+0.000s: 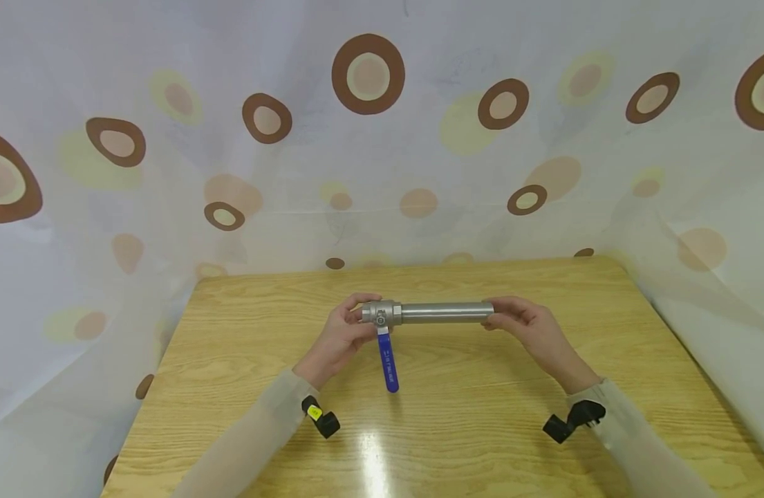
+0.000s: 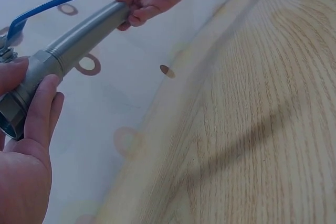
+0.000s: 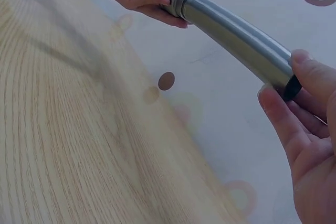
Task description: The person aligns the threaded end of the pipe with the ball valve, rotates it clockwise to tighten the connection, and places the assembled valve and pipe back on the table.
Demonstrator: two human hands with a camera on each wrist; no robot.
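Note:
A metal ball valve [image 1: 382,313] with a blue lever handle [image 1: 388,363] is joined to a straight steel pipe [image 1: 444,312]. Curled round the valve body, my left hand [image 1: 343,339] grips it with the thumb on the near side. At the pipe's other end, my right hand [image 1: 534,339] pinches the rim between thumb and fingers. The pipe lies level from left to right in the head view, while the lever points toward me. In the left wrist view the valve's open hexagonal end [image 2: 11,116] faces the camera. A dark opening [image 3: 292,87] shows at the pipe's right end.
Below the hands spreads a wooden table [image 1: 469,422], with shadows of the arms and pipe on it. A white sheet [image 1: 419,152] printed with brown and yellow rings hangs behind and at both sides. Each wrist wears a small black camera mount [image 1: 321,417].

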